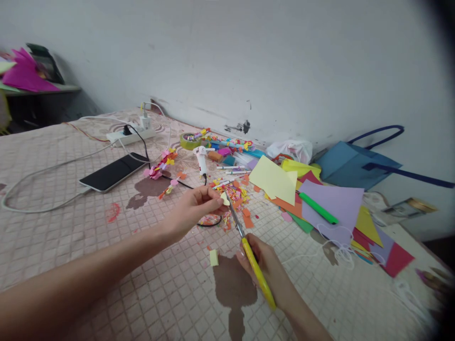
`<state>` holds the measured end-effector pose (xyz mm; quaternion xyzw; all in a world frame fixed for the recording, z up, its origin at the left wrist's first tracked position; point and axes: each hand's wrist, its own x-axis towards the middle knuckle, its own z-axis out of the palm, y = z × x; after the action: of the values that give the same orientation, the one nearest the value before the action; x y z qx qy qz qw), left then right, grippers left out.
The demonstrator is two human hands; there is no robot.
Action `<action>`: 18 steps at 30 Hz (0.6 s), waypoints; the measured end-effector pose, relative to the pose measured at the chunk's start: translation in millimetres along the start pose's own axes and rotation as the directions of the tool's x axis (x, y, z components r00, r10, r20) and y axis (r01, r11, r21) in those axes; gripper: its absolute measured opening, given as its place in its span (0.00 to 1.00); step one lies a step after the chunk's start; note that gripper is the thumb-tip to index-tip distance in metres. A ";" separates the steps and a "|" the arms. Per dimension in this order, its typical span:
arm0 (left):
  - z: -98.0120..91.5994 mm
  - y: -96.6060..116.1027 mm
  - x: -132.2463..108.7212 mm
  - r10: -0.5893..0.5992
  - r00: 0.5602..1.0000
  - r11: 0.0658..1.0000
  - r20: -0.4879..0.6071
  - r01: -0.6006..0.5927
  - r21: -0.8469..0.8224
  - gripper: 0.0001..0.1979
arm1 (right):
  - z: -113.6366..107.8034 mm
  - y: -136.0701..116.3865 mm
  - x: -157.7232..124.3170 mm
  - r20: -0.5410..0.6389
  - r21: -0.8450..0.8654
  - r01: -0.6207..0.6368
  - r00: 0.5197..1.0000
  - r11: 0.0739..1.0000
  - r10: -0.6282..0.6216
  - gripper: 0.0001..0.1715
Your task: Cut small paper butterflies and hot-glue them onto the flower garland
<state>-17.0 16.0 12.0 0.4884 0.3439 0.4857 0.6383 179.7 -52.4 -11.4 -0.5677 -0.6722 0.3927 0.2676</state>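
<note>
Between the thumb and fingers of my left hand [199, 204] is a small pale yellow paper piece [225, 199]. My right hand [265, 263] is wrapped round the yellow handles of a pair of scissors [253, 260]. The metal blades point up and away, with their tips at the edge of the paper piece. Whether the blades are cutting into it I cannot tell. Below my hands, a small folded pale yellow paper [213, 257] rests on the table. Just beyond lie many tiny coloured paper scraps [236, 193].
A white glue gun [201, 161] stands behind the scraps, its black cord looping nearby. Coloured paper sheets [330, 201], a green cutter-like tool [317, 208] and a blue bag [355, 163] lie right. A phone [114, 171], power strip [130, 137] and paper flowers [163, 163] are left.
</note>
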 end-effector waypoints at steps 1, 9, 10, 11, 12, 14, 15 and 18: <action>-0.1 -0.2 -0.2 0.002 1.000 1.000 -0.002 -0.002 0.004 0.08 | 0.4 1.2 0.3 -0.004 0.006 0.009 1.000 1.000 -0.009 0.18; 0.2 2.1 -0.4 -0.013 1.000 1.000 -0.017 0.013 0.019 0.09 | -0.3 -2.8 -0.6 0.002 0.036 -0.015 1.000 0.999 0.015 0.19; 0.3 2.4 -0.2 -0.010 1.000 1.000 -0.019 0.011 0.019 0.09 | -0.4 -3.3 -0.7 0.003 0.038 -0.014 1.000 0.999 0.014 0.20; 0.3 2.6 0.1 -0.007 1.000 1.000 -0.021 0.007 0.015 0.09 | -0.5 -3.6 -0.7 0.003 0.040 -0.011 1.000 0.999 0.011 0.20; 0.2 2.8 0.3 -0.004 1.000 1.000 -0.021 0.004 0.010 0.09 | -0.5 -3.6 -0.7 0.003 0.042 -0.010 1.000 0.999 0.010 0.21; -0.1 3.3 0.5 -0.002 1.000 1.000 -0.026 0.002 0.000 0.09 | -0.8 -3.4 -0.8 0.003 0.038 -0.013 1.000 0.999 0.013 0.21; -0.1 3.6 0.5 -0.001 1.000 1.000 -0.028 0.001 -0.005 0.09 | -1.0 -3.5 -1.0 0.005 0.036 -0.019 1.000 0.999 0.019 0.21; 0.0 4.8 0.4 -0.001 0.999 1.000 -0.039 0.000 -0.022 0.09 | -1.9 -4.5 -1.6 0.010 0.033 -0.022 1.000 0.999 0.021 0.21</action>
<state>-18.2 16.5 16.6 0.4719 0.3510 0.4986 0.6368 179.0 -53.7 -6.5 -0.5687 -0.6608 0.4091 0.2695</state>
